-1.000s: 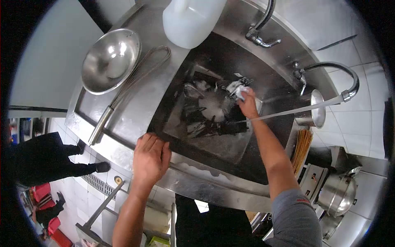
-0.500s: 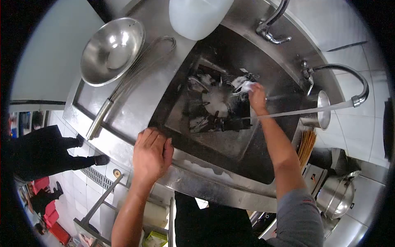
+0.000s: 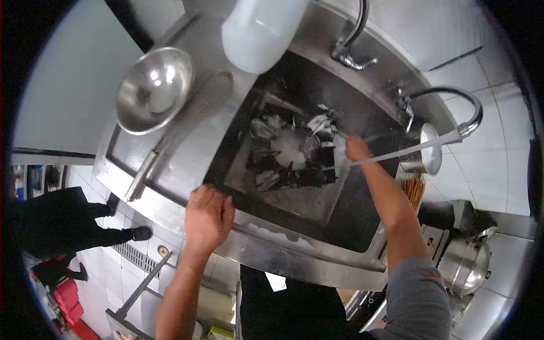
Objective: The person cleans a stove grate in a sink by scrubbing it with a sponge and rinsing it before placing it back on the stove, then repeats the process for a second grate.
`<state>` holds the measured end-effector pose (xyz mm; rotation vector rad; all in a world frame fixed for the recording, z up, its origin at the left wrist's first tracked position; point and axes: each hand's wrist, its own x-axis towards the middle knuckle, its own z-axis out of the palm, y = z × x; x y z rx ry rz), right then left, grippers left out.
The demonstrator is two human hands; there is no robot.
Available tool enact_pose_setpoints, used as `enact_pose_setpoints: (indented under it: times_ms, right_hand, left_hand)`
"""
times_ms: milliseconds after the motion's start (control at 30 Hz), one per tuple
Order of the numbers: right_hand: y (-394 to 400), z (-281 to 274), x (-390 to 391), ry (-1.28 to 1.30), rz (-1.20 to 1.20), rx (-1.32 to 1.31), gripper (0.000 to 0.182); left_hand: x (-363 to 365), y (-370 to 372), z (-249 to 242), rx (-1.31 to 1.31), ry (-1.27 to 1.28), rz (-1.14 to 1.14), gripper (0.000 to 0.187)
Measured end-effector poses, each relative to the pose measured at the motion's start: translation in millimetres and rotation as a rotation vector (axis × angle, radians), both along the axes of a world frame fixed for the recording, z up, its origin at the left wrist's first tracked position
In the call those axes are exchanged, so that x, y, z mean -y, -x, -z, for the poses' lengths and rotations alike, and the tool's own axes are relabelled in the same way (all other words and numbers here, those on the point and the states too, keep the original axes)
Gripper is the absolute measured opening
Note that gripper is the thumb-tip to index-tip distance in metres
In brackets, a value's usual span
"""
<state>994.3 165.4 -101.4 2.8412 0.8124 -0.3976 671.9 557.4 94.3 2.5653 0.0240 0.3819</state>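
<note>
My right hand (image 3: 357, 149) is inside the dark sink basin (image 3: 283, 207), fingers closed on a white cloth (image 3: 340, 149) blurred by motion. Beside it lies a dark, square-looking piece (image 3: 310, 177) with pale foamy patches and a whitish round middle, its kind unclear. A stream of water (image 3: 405, 151) from the curved tap (image 3: 475, 126) runs across my right wrist and into the basin. On the metal front edge of the sink (image 3: 269, 226), my left hand (image 3: 209, 218) rests with its fingers curled and the thumb against them.
Left of the basin, a steel bowl (image 3: 156, 90) and a whisk (image 3: 141, 174) lie on the metal counter. A white plastic jug (image 3: 258, 37) stands behind. Another tap (image 3: 351, 55), a metal container (image 3: 432, 150) and thin sticks (image 3: 414, 192) are at right. A person (image 3: 62, 221) stands at left.
My right hand with the cloth has moved down toward the right side of the basin. My left hand stays at the sink's edge. The whole view has shifted slightly.
</note>
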Motion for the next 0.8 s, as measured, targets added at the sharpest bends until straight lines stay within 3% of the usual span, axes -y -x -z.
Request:
enact_pose_setpoints:
  times_ms: [67,133,167,233,367,433,467,500,567,600,700,733,767,800]
  right_hand:
    - [26.3,-33.0,6.6,0.003,0.106,-0.034,0.019]
    - [74.8,-11.2,14.0,-0.765,0.284,0.111,0.027]
    - [83.2,-13.3,2.9,-0.756,0.287,0.113,0.027]
    - [94.7,-15.2,-21.2,-0.665,-0.081,0.073,0.034]
    - [101.7,12.5,-4.2,-0.511,0.053,0.039,0.034]
    - [100.5,15.1,38.3,0.106,0.129,-0.21,0.033]
    - [108.9,-17.1,20.1,0.201,0.151,-0.269,0.032]
    - [101.7,-13.8,10.1,0.202,0.135,-0.262,0.032]
    - [99.6,8.4,-1.7,-0.581,0.134,0.245,0.028]
    - [95.0,-21.8,-28.2,-0.582,0.166,0.079,0.029]
    - [99.6,-2.4,-11.7,-0.346,0.008,0.003,0.032]
    - [108.0,15.8,9.7,-0.348,0.251,-0.044,0.035]
    - [106.5,-1.5,13.2,-0.341,0.248,-0.052,0.035]
    - [99.6,-23.2,19.9,-0.151,0.226,-0.158,0.035]
  left_hand:
    - [-2.9,0.2,-4.3,0.014,0.014,-0.016,0.009]
    - [2.9,-0.8,-9.4,-0.007,0.006,-0.042,0.01]
    - [3.6,-1.0,-9.5,-0.007,0.015,-0.038,0.01]
    - [2.1,0.9,-7.3,-0.004,0.01,-0.039,0.01]
    - [-0.5,2.8,-3.1,-0.027,0.028,-0.021,0.01]
    - [0.8,0.4,-0.2,0.051,0.033,-0.03,0.011]
    - [-0.5,-1.2,-0.2,0.062,0.036,-0.034,0.011]
    - [-1.8,-1.1,0.3,0.055,0.04,-0.028,0.011]
    - [-2.3,4.1,0.6,0.022,0.043,-0.022,0.011]
    - [-1.5,2.9,-2.4,0.017,0.035,-0.022,0.011]
    - [-0.3,0.5,-1.1,0.024,0.037,-0.027,0.011]
    - [-1.7,1.8,0.0,0.027,0.044,-0.036,0.011]
    - [-2.1,3.3,0.8,0.02,0.05,-0.041,0.011]
    - [-2.2,1.6,1.1,0.043,0.05,-0.043,0.01]
